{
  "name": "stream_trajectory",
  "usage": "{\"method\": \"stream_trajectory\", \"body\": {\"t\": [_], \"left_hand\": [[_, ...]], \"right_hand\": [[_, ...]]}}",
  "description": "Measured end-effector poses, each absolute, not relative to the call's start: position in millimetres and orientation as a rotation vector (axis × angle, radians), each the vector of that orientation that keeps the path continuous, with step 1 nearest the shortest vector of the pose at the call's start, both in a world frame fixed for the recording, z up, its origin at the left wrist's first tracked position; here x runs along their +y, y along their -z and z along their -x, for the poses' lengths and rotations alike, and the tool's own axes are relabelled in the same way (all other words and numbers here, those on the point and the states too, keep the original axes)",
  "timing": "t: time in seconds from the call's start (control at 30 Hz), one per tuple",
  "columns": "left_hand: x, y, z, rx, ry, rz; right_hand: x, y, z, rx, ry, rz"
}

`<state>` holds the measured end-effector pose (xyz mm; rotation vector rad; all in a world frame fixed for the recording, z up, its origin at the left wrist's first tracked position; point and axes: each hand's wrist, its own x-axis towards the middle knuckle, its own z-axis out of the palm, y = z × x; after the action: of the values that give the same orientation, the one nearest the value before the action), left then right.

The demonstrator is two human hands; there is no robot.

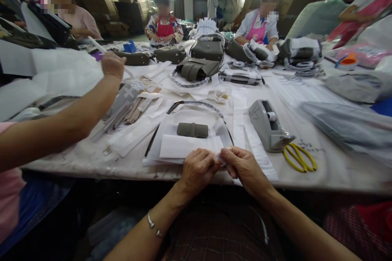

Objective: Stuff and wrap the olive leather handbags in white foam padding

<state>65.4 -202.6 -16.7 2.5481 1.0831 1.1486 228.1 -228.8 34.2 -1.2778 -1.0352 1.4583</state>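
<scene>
In front of me lies a handbag wrapped in a white sheet [167,128], its dark olive clasp tab [192,130] showing. Its handle [208,106] is covered in clear wrap and arches away from me. A folded white paper [177,147] rests across the near part. At the bag's near right corner, my left hand [200,167] is closed, fingertips pinching pale, thin wrapping material. Close beside it, my right hand [245,167] pinches the same material between thumb and finger. The fingers partly hide what they hold.
To the right stand a grey tape dispenser [268,126] and yellow-handled scissors [300,158]. Brown card strips [137,108] lie left. Further back are several olive bags [199,68]. A co-worker's arm [70,118] reaches in from the left; other people work across the table.
</scene>
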Motion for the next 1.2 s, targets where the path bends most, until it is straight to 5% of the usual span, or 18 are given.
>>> {"method": "stream_trajectory", "body": {"t": [0.2, 0.4, 0.63, 1.2], "left_hand": [[-202, 23, -77, 1.23, -1.199, -2.528], [-202, 21, -79, 1.305, -1.163, -2.499], [-201, 18, -81, 1.334, -1.146, -2.478], [-201, 18, -68, 1.191, -1.153, -2.657]], "right_hand": [[-209, -42, -247, -1.119, -1.484, 1.341], [-184, -52, -270, -1.555, -1.015, 1.52], [-155, -47, -256, -1.652, -1.29, 1.497], [-146, 7, -248, -1.718, -0.853, 1.648]]}}
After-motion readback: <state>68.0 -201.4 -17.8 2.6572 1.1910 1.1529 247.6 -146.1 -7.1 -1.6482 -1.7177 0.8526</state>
